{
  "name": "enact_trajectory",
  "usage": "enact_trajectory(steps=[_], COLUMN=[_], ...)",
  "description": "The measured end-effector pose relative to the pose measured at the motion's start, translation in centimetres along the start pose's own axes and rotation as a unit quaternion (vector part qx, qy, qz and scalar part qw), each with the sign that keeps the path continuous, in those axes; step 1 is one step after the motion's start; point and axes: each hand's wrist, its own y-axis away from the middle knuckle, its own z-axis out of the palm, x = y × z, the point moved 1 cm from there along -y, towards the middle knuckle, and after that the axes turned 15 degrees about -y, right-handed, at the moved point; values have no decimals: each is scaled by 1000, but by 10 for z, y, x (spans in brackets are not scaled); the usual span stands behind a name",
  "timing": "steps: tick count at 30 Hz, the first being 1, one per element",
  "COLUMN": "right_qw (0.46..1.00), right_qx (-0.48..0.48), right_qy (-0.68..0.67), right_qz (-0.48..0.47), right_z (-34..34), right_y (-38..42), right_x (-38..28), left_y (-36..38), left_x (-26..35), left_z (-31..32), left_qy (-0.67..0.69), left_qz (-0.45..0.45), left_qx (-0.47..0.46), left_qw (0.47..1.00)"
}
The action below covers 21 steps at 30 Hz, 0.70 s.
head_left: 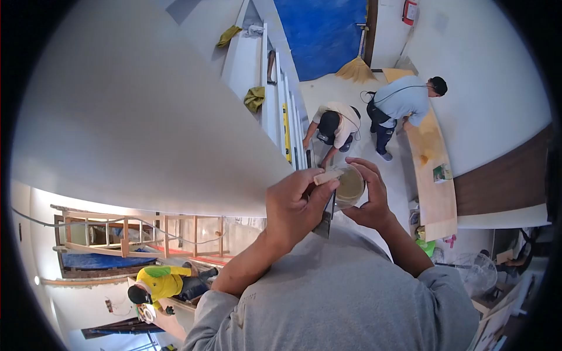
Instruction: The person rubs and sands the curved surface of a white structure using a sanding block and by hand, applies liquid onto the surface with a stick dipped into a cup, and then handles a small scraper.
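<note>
Near the middle of the head view, my left hand (pixel 293 205) pinches a small flat light-wood piece (pixel 328 176) between thumb and fingers. My right hand (pixel 370 196) is curved around a clear round cup (pixel 350 186) with a beige-grey substance inside. The wood piece is at the cup's left rim; whether its tip touches the contents I cannot tell. Just below the cup, a dark thin blade-like strip (pixel 325 223) shows in front of my grey shirt.
Two people, one crouching (pixel 339 126) and one bending over a long wooden board (pixel 430 158), are ahead. A person in yellow (pixel 161 281) is at lower left. White rails (pixel 284 111) with a yellow level (pixel 286 131) run beside a large pale panel (pixel 146 117).
</note>
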Motion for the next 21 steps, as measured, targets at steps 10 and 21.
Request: enact_trajectory(steps=[10,21], right_qw=[989,996], right_qx=[39,19], right_qy=[-116,-87], right_qz=[77,19], right_z=[18,28], right_y=[10,1], right_x=[25,22], left_y=[-11,11], left_x=[-4,-24], left_z=[-13,-20], left_qy=[-14,-20], left_qz=[39,142], left_qx=[-46,-89], left_qw=[998,986])
